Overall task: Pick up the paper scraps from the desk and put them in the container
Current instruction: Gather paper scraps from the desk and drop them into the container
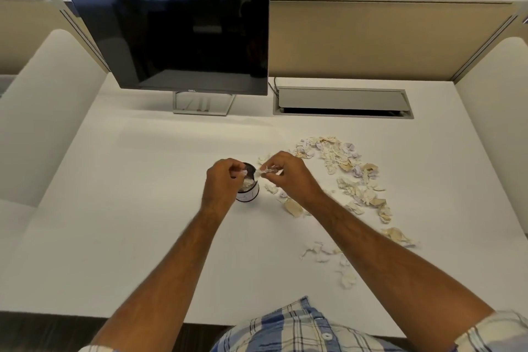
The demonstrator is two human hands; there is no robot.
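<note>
Crowding container (pixel 249 190), both hands (pixel 221 180) (pixel 288 174), scraps (pixel 354 177) beside, monitor (pixel 174 34) behind

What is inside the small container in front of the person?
The container holds pale paper scraps near its rim. The left hand covers part of the opening, so its depth stays hidden.

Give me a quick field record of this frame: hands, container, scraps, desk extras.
left hand: pinches a small scrap at the container's rim
right hand: pinches a crumpled scrap beside the container's opening
container: small, round, upright on the desk, some paper already inside
loose scraps: many, strewn right of the container
desk: white
monitor: dark screen, far left
cable hatch: far right, lid ajar
</note>
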